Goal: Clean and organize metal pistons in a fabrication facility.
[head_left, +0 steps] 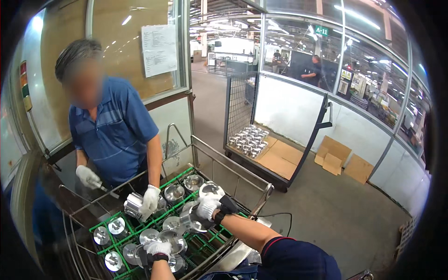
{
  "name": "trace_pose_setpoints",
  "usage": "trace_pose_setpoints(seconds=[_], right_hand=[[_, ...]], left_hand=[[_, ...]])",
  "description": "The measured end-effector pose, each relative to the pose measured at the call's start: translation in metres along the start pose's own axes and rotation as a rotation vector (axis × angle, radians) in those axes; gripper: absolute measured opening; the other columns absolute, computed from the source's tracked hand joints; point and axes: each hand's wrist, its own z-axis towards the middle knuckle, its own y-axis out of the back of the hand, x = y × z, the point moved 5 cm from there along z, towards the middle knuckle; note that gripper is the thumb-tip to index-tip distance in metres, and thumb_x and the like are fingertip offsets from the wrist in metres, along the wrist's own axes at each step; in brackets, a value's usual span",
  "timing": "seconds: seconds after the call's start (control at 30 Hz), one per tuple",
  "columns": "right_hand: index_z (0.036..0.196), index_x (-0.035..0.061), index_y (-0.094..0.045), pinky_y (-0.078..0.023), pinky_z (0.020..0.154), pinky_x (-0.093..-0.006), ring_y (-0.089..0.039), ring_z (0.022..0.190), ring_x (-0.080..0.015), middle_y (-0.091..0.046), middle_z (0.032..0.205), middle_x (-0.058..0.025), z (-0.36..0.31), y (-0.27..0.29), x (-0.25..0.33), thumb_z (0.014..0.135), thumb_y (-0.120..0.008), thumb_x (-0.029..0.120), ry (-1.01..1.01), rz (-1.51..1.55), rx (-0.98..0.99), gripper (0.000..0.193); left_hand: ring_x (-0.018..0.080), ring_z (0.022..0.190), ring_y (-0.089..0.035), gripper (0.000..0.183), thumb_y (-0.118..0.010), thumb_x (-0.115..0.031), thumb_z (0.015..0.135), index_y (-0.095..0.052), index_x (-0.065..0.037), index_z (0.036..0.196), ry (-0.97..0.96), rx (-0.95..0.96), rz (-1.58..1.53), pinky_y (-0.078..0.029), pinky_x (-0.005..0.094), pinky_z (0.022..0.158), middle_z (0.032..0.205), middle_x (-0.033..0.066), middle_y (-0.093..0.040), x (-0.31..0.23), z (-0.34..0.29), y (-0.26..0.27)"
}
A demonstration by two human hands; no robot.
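In a white glove, my right hand (208, 206) is closed on a shiny metal cylinder (190, 220), shaped like a piston, raised over the rack. Another bright round part (212, 189) shows just beyond that hand. My left hand (157, 248), gloved too, reaches low into the rack with its fingers curled at a metal cylinder (140, 255); part of the grip is hidden. Several similar cylinders (116, 226) stand in the green-divided wire rack (122, 241). Across from me, a co-worker's gloved hand (150, 199) holds a cylinder (134, 205) above the rack.
The co-worker's other gloved hand (87, 177) holds a thin tool (109, 192). Metal rails (233, 164) surround the rack. Beyond stands a mesh-sided cart (241, 105) carrying several metal parts (247, 142) on cardboard (278, 159). Cardboard sheets (358, 168) lean against the right wall.
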Motion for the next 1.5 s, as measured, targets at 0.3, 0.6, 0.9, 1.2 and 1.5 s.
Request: trace_pose_setpoints(seconds=[0.3,0.6,0.9,1.2,1.5], right_hand=[[0.100,0.0268,-0.075,-0.049,0.086,-0.0414,-0.061,0.101,-0.0308,-0.062,0.104,-0.0125,-0.110,0.291,-0.004,0.064,-0.079,0.029,0.268,0.525,-0.205,0.037],[0.100,0.0089,-0.075,-0.050,0.091,-0.0338,-0.063,0.103,-0.0243,-0.063,0.115,-0.0123,-0.211,0.319,-0.239,0.071,-0.081,0.019,0.016,0.747,-0.506,0.031],[0.085,0.0233,-0.078,-0.052,0.079,-0.0369,-0.064,0.090,-0.0275,-0.067,0.097,-0.0100,-0.255,0.183,-0.460,0.057,-0.083,0.027,-0.282,0.178,-0.273,0.029],[0.093,0.0264,-0.074,-0.024,0.114,-0.0472,-0.062,0.097,-0.0297,-0.068,0.094,-0.0117,-0.228,0.090,-0.616,0.068,-0.064,0.029,-0.221,0.196,0.062,0.027],[0.086,0.0281,-0.074,-0.046,0.087,-0.0445,-0.063,0.086,-0.0306,-0.067,0.091,-0.0116,-0.124,0.070,-0.684,0.070,-0.063,0.029,-0.178,0.143,0.047,0.020]], left_hand=[[0.0284,0.123,-0.055,0.045,-0.050,-0.041,0.088,-0.068,-0.013,0.118,-0.014,0.042,0.065,-0.043,0.0416,0.097,0.130,0.0127,-0.061,0.084,0.096,-0.090],[0.0275,0.076,-0.066,0.030,-0.063,-0.020,0.075,-0.067,-0.001,0.097,0.014,-0.200,-1.031,-0.052,0.0380,0.069,0.089,0.0161,-0.068,0.011,-0.077,0.085],[0.0308,0.107,-0.058,0.040,-0.064,-0.019,0.086,-0.052,0.007,0.114,-0.464,-0.349,-1.565,-0.053,0.0487,0.087,0.125,0.0208,-0.055,-0.049,-0.278,0.137],[0.0218,0.083,-0.067,0.020,-0.054,0.005,0.082,-0.064,0.003,0.099,-0.084,-0.138,-1.158,-0.054,0.0327,0.073,0.094,0.0133,-0.070,-0.291,-0.393,0.078],[0.0139,0.068,-0.063,0.014,-0.060,-0.003,0.078,-0.066,0.000,0.090,-0.114,0.490,-1.354,-0.051,0.0282,0.061,0.080,0.0043,-0.067,-0.512,-0.313,-0.014]])
